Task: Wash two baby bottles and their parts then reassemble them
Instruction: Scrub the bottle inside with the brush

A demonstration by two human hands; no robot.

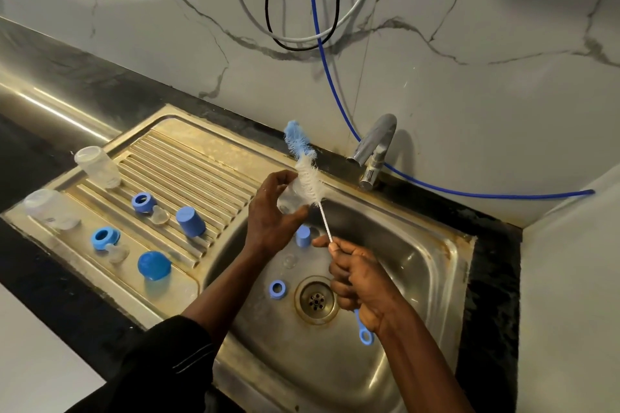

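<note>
Over the sink basin point(396, 355) my left hand point(271, 214) grips a clear baby bottle point(288, 201). My right hand point(359, 282) holds the wire handle of a bottle brush point(307, 174), whose white and blue bristles stick up beside the bottle, outside it. Two more clear bottles point(99, 166) point(47, 208) stand upside down on the drainboard. Beside them lie two blue rings point(142, 203) point(102, 239), two clear teats point(160, 215) point(119, 253) and two blue caps point(190, 221) point(153, 265). In the basin lie a blue cap point(303, 235), a clear teat point(289, 261) and a blue ring point(277, 288).
A grey tap point(374, 151) stands at the back of the sink, with no water running. A blue hose point(436, 184) runs along the wall behind it. The drain point(316, 299) sits mid-basin. Dark countertop point(50, 285) borders the ribbed drainboard point(188, 164).
</note>
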